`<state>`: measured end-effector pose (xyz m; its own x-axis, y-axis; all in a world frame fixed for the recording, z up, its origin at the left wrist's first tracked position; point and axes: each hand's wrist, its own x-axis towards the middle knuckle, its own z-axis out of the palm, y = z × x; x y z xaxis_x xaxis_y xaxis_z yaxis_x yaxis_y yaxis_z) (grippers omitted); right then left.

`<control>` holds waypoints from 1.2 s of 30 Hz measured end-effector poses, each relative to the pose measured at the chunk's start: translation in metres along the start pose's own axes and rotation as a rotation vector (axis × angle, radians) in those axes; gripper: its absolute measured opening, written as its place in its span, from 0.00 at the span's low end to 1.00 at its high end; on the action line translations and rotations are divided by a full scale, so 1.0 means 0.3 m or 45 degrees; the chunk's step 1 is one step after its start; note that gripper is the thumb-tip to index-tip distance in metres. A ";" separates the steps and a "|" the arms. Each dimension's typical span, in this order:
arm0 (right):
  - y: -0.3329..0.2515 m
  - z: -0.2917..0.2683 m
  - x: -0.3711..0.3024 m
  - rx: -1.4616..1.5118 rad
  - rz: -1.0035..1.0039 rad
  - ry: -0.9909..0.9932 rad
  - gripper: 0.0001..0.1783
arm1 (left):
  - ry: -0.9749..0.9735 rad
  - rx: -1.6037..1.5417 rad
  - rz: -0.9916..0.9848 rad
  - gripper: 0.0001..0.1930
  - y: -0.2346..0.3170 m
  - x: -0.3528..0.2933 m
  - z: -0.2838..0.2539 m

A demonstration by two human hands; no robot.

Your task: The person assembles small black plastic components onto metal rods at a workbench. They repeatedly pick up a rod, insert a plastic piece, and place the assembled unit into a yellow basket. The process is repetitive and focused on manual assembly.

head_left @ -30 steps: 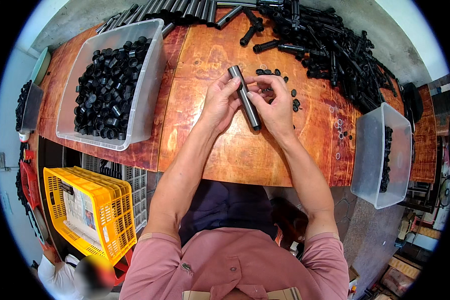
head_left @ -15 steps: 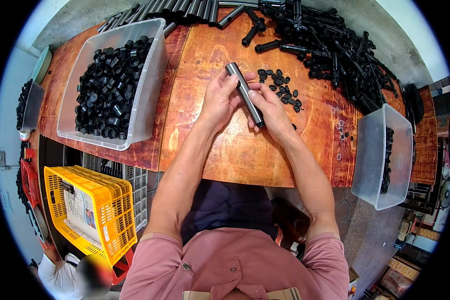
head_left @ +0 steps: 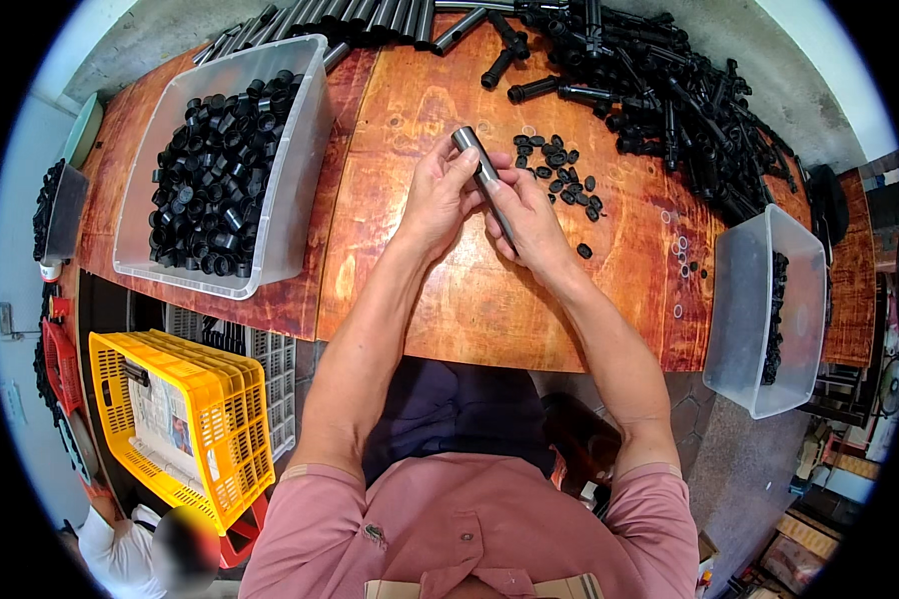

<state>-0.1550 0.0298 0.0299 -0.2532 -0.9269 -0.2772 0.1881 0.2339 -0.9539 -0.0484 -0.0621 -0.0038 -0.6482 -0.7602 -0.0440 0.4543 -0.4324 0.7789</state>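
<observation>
A dark grey metal tube [head_left: 466, 141] is held slantwise above the wooden table, its far end tipped to the left. My left hand [head_left: 438, 198] grips it near the far end, thumb laid along the side. Closed round the nearer part is my right hand [head_left: 531, 215], which covers much of that end. Beyond and to the right of my right hand lie several small black oval pieces [head_left: 555, 158], loosely scattered. One black piece [head_left: 584, 251] sits apart, close to my right wrist.
At left stands a clear bin [head_left: 318, 120] of black caps. Grey tubes [head_left: 390, 20] and a heap of black jointed parts [head_left: 659, 90] fill the far side. Another clear bin [head_left: 729, 319] stands at the right edge. A yellow crate [head_left: 240, 419] and a person [head_left: 120, 549] are lower left.
My right hand has shifted slightly over the tube's near end, now hiding most of the end that showed before. My left hand stays in place.
</observation>
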 end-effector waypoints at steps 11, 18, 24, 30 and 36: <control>0.081 0.009 0.026 -0.208 -0.201 0.041 0.23 | 0.059 -0.004 -0.031 0.18 -0.006 -0.009 -0.017; 0.111 0.040 0.016 -0.380 -0.278 0.112 0.25 | 0.026 -0.023 -0.059 0.18 0.002 -0.021 -0.022; 0.090 0.032 0.018 -0.312 -0.289 0.076 0.26 | -0.023 -0.068 -0.049 0.19 0.022 -0.037 0.001; 0.106 0.026 0.016 -0.444 -0.359 0.074 0.26 | -0.037 -0.004 0.056 0.19 -0.017 -0.034 -0.019; 0.123 0.025 0.039 -0.317 -0.286 0.055 0.25 | 0.031 0.041 0.034 0.20 -0.030 -0.024 -0.034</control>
<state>-0.1438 0.0254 -0.0077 -0.3030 -0.9513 -0.0567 -0.1134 0.0951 -0.9890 -0.0416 -0.0578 -0.0168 -0.6208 -0.7831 -0.0376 0.4511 -0.3960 0.7998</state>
